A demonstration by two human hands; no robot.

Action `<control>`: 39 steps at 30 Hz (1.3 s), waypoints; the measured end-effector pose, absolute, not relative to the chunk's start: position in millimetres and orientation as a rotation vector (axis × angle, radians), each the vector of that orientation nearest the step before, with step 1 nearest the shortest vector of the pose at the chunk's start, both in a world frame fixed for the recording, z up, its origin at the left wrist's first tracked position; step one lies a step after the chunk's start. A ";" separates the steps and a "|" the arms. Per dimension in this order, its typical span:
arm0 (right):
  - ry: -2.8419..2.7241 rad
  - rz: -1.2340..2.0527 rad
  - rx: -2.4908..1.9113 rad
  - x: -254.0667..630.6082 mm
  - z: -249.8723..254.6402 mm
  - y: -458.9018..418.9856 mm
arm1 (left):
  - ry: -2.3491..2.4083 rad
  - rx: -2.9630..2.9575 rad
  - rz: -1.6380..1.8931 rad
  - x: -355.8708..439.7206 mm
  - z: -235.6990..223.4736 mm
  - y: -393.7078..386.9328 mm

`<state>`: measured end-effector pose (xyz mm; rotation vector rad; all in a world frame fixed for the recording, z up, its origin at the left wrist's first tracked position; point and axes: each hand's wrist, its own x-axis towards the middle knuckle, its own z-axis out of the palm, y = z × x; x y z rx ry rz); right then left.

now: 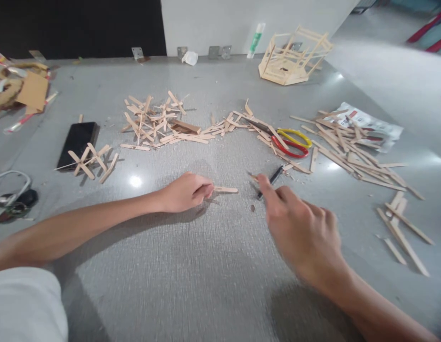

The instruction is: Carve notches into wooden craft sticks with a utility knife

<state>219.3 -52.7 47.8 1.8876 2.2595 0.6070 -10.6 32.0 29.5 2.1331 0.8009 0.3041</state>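
My left hand (188, 192) is closed around one end of a short craft stick (226, 189), which points right, just above the table. To its right, my right hand (302, 232) has its fingers curled, the index finger forward. A small, thin pointed piece (254, 177) pokes out at that fingertip; its kind is too blurred to tell. Right by the index finger is a slim black tool (272, 181), partly hidden by the hand; I cannot tell whether the hand touches it. A small dark bit (252, 208) lies on the table between the hands.
Loose craft sticks (152, 121) are heaped beyond my hands. Red-and-yellow-handled scissors (292, 144) lie among more sticks. A stick frame (284, 73) and a glue tube (256, 40) stand at the back. Left are a black phone (72, 142) and joined stick crosses (85, 161); right, a plastic packet (388, 133).
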 end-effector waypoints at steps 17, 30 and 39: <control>2.736 0.543 1.512 214.2 38.6 -57.9 | 0.861 2.088 0.306 -9.5 31.7 35.6; 2.729 0.550 1.518 212.2 37.4 -59.0 | 0.804 2.180 0.333 -9.9 29.0 34.7; 2.714 0.538 1.538 212.0 37.0 -59.5 | 0.799 2.192 0.330 -9.7 28.5 34.7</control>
